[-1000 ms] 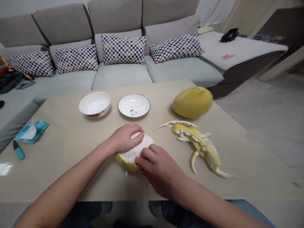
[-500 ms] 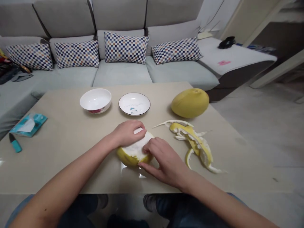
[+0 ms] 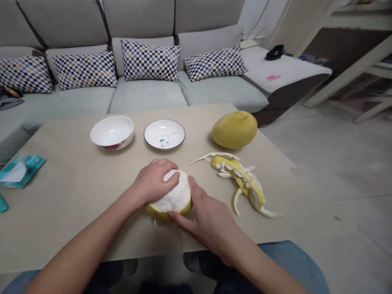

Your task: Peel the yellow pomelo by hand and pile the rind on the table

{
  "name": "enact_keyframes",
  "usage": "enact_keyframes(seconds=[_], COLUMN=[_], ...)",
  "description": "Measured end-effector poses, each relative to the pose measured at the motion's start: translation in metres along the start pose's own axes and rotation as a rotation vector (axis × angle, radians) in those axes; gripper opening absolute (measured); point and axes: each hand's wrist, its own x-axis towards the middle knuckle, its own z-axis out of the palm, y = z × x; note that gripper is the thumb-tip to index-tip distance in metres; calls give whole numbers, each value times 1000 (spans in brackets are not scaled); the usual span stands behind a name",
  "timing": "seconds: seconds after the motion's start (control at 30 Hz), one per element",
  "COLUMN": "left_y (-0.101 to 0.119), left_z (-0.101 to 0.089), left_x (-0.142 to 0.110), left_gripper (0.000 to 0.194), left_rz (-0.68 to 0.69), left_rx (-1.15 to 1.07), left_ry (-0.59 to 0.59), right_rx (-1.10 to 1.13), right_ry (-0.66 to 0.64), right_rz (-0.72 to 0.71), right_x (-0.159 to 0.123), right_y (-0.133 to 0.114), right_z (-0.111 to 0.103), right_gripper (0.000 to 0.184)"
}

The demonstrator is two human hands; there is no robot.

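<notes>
A partly peeled pomelo point(image 3: 174, 197) rests on the table before me, white pith showing on top and yellow rind round its lower side. My left hand point(image 3: 157, 178) lies over its upper left, fingers wrapped round the far side and thumb on the pith. Against the right side, my right hand point(image 3: 206, 212) grips it, with the thumb at the near rind edge and the fingers along the far right. Strips of pomelo peel point(image 3: 241, 177), yellow outside and white inside, lie to the right. Behind them sits a whole pomelo point(image 3: 235, 130) with its rind on.
On the table point(image 3: 101, 179) stand a white bowl point(image 3: 112, 131) and a shallow plate with a dark rim point(image 3: 164, 134). A blue tissue pack point(image 3: 24, 170) and part of a teal object point(image 3: 3, 204) are at the left. A grey sofa point(image 3: 147, 94) with checkered cushions runs behind.
My right hand has shifted from curled fingers on the pith to a wider hold round the pomelo's right side. The left hand stays on top. The view has turned slightly right.
</notes>
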Motion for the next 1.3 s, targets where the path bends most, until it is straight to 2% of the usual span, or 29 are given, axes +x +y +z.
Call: enact_keyframes(seconds=[0.1, 0.3, 0.57, 0.83, 1.07, 1.17, 1.3], left_y=[4, 20, 32, 20, 14, 16, 15], left_z=[2, 8, 9, 6, 3, 4, 4], left_x=[-1, -1, 0, 3, 3, 2, 2], left_gripper=[30, 32, 31, 29, 28, 29, 29], left_rz=[-9, -6, -27, 12, 37, 29, 36], left_rx=[22, 128, 185, 110, 85, 100, 108], left_ry=[3, -17, -49, -39, -30, -34, -25], right_rx=[103, 224, 171, -117, 4, -7, -188], right_ry=[-30, 22, 75, -9, 36, 33, -15], right_rz=[8, -4, -75, -142, -284, -270, -198], right_x=[-1, 0, 3, 9, 21, 22, 25], right_y=[-1, 7, 18, 19, 36, 39, 29], right_z=[3, 6, 12, 0, -4, -9, -20], right_gripper=[93, 88, 85, 69, 57, 53, 50])
